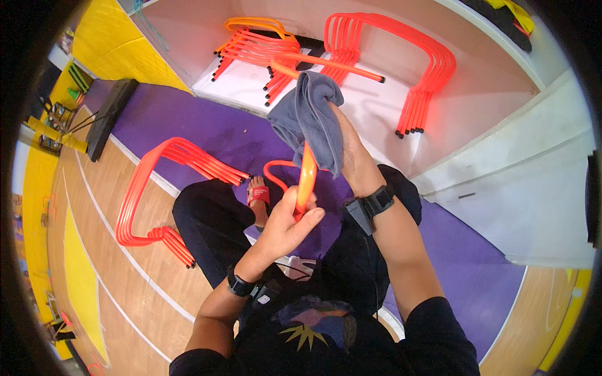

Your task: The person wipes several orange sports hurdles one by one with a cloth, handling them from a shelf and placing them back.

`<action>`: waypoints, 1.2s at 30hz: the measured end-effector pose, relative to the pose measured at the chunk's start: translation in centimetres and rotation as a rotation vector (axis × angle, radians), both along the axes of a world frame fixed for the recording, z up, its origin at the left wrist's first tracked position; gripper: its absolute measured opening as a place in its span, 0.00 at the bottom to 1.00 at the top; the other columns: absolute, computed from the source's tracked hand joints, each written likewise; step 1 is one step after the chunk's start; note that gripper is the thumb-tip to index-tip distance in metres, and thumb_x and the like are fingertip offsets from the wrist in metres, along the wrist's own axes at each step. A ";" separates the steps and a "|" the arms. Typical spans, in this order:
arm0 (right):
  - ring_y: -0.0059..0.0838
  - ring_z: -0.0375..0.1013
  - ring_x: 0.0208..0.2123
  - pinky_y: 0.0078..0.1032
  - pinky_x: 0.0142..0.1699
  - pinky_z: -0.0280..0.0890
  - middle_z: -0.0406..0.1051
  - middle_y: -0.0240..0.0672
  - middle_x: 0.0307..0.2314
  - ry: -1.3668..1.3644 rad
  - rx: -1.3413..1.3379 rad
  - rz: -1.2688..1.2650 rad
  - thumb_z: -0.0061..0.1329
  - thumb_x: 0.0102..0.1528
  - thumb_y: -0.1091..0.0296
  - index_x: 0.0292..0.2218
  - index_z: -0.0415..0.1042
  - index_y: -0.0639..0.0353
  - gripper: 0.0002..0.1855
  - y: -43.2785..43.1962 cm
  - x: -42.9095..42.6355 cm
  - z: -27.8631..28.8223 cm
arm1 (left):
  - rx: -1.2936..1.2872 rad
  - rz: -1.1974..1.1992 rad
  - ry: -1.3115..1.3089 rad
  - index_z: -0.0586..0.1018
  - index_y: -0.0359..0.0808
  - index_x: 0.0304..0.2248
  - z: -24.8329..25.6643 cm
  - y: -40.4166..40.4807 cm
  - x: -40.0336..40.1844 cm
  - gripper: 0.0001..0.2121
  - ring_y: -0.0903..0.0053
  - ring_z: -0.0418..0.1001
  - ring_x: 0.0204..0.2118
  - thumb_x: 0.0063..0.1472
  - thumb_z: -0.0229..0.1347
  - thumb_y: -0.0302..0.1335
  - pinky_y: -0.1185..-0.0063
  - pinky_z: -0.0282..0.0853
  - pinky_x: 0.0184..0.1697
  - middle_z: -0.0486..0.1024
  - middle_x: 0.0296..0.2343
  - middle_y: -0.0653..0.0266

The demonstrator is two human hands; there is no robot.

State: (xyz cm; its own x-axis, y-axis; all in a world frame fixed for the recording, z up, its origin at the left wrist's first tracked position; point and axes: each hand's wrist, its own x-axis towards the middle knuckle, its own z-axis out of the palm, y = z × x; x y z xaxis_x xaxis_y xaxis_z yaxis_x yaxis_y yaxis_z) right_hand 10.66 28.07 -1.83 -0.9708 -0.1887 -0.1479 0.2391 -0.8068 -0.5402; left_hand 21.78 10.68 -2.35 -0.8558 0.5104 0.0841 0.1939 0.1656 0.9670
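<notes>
An orange plastic hurdle [307, 175] is held up in front of my lap. My left hand [287, 225] grips its tube near the lower end, thumb along the side. Wrapped over the tube farther up is a grey-blue cloth [308, 117], and my right hand [345, 136] clasps it from the right, its fingers mostly hidden by the fabric. Beyond the cloth the tube bends and runs right to a black end cap [382, 80]. Behind my left hand another curved orange-red tube [277, 164] shows; whether it belongs to the same hurdle I cannot tell.
A stack of nested orange-red hurdles [136, 202] lies on the floor at left. Two more stacks, one left [263, 47] and one right [400, 33], stand on the white cabinet shelf [225, 89]. A white cabinet door [517, 188] juts out at right. A black padded base [110, 117] sits at upper left.
</notes>
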 end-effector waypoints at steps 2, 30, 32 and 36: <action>0.27 0.74 0.32 0.28 0.38 0.71 0.73 0.36 0.32 -0.023 -0.073 0.015 0.42 0.57 0.54 0.42 0.69 0.60 0.19 -0.2 -0.6 0.0 | -0.078 0.035 0.040 0.66 0.33 0.36 -1.9 -1.2 -0.4 0.10 0.80 0.67 0.28 0.60 0.50 0.30 0.80 0.64 0.33 0.67 0.25 0.66; 0.26 0.72 0.30 0.24 0.37 0.68 0.72 0.36 0.31 0.111 0.256 -0.214 0.51 0.46 0.67 0.38 0.69 0.66 0.17 2.5 -1.1 2.2 | -0.058 -0.023 -0.368 0.63 0.36 0.30 -7.4 0.1 0.4 0.10 0.87 0.62 0.18 0.63 0.47 0.33 0.85 0.62 0.21 0.62 0.17 0.73; 0.26 0.72 0.31 0.23 0.37 0.68 0.71 0.36 0.32 0.127 0.373 -0.187 0.49 0.47 0.67 0.39 0.69 0.66 0.17 2.0 -0.7 2.0 | -0.017 -0.008 -0.381 0.64 0.35 0.31 -7.8 -0.1 0.3 0.13 0.87 0.60 0.15 0.62 0.48 0.37 0.85 0.59 0.17 0.61 0.16 0.73; 0.24 0.70 0.37 0.23 0.44 0.65 0.71 0.35 0.35 0.295 0.670 -0.138 0.51 0.45 0.70 0.42 0.68 0.66 0.21 -0.5 0.9 1.7 | 0.075 0.034 -0.462 0.63 0.36 0.27 -5.2 1.1 -1.0 0.12 0.86 0.59 0.13 0.63 0.47 0.35 0.85 0.59 0.16 0.60 0.14 0.73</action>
State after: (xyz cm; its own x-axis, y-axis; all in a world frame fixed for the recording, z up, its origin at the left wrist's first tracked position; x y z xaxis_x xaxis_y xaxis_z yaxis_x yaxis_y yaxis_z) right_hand 11.59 27.52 -0.10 -0.9964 -0.0233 0.0817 -0.0713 -0.2943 -0.9531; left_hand 20.81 11.76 -7.60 -0.8283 0.4887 -0.2740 -0.2642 0.0905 0.9602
